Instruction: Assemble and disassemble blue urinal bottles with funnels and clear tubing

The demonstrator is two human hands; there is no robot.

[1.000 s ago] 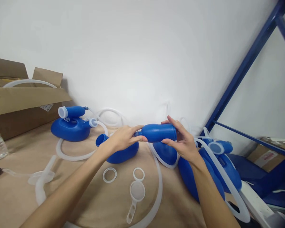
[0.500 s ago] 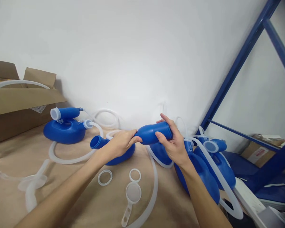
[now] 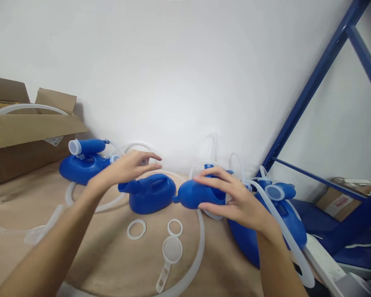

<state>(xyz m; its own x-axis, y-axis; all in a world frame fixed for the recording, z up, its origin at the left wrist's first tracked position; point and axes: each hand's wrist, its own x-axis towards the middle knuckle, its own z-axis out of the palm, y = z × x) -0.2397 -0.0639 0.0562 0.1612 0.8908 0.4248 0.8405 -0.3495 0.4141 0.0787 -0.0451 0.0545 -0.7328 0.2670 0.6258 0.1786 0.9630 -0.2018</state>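
My right hand (image 3: 236, 198) is wrapped around a blue plastic funnel cup (image 3: 188, 194), tilted with its small spout to the left and its wide mouth toward my palm. My left hand (image 3: 130, 165) holds nothing, its fingers apart and reaching right. Below it stands a blue urinal bottle (image 3: 151, 200) with a handle, its open neck partly behind my wrist. On the brown surface in front lie a white ring (image 3: 128, 229) and a white cap with strap and small ring (image 3: 172, 250). A clear tube (image 3: 200, 247) curves around them.
At left, a blue bottle with a cup on top (image 3: 83, 169) stands by an open cardboard box (image 3: 27, 152). More blue bottles (image 3: 292, 218) with tubes crowd the right side. A blue metal rack (image 3: 309, 82) rises beyond them; the white wall is behind.
My left hand has let go of the funnel cup's narrow end and moved left and up, opening. My right hand has lowered the cup slightly and turned it.
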